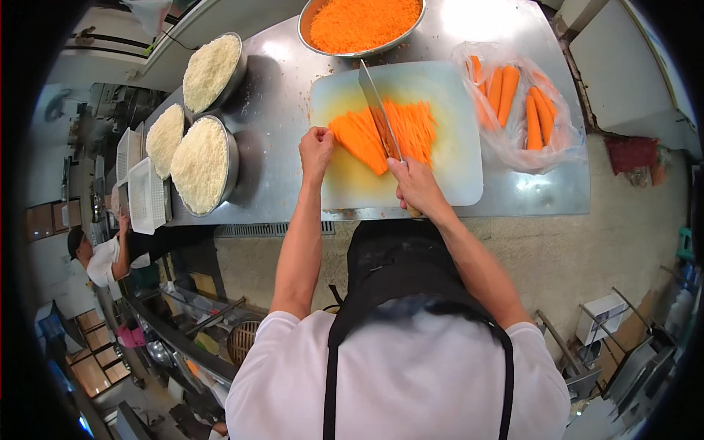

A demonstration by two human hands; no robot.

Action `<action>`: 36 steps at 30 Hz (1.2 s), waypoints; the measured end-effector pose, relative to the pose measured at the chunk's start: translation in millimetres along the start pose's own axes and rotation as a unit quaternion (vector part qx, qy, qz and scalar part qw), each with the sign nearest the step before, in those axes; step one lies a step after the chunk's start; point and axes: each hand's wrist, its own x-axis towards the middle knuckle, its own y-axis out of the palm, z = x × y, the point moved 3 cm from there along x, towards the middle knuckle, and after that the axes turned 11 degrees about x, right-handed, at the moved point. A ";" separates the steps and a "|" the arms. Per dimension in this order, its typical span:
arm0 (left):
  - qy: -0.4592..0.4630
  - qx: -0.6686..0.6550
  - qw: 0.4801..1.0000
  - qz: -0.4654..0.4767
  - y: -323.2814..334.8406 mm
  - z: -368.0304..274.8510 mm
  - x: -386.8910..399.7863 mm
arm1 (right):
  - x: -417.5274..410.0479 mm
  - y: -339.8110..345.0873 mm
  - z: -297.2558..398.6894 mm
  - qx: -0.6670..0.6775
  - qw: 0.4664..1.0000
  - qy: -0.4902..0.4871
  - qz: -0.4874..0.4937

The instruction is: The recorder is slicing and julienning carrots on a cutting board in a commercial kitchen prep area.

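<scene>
My right hand [415,184] is closed around the wooden handle of a cleaver-like kitchen knife [379,113]. The blade stands between a fan of sliced carrot [357,138] on its left and a heap of carrot shreds [412,129] on its right. Both lie on a white plastic cutting board [456,165], stained yellow in the middle. My left hand [317,149] is at the board's left edge, fingers curled, with the fingertips at the left end of the sliced carrot. Whether it pinches a piece cannot be made out.
A metal bowl of finely chopped carrot [366,25] stands behind the board. Peeled carrots [509,93] lie in a clear plastic bag [514,154] at right. Bowls of white chopped food [201,165] and white plastic baskets [147,198] stand left. A person [104,258] is farther left.
</scene>
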 end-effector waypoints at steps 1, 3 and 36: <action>-0.018 -0.032 0.999 -0.001 1.0 5.4 0.2 | 1.1 -0.2 0.3 0.004 1.000 -0.003 0.003; -0.036 -0.060 0.998 0.003 3.8 0.7 0.2 | 2.7 -3.1 -0.9 0.011 1.000 -0.002 0.007; 0.136 -0.030 0.987 0.084 -11.4 -25.3 13.3 | -1.2 -3.9 7.3 -0.008 0.998 0.046 -0.033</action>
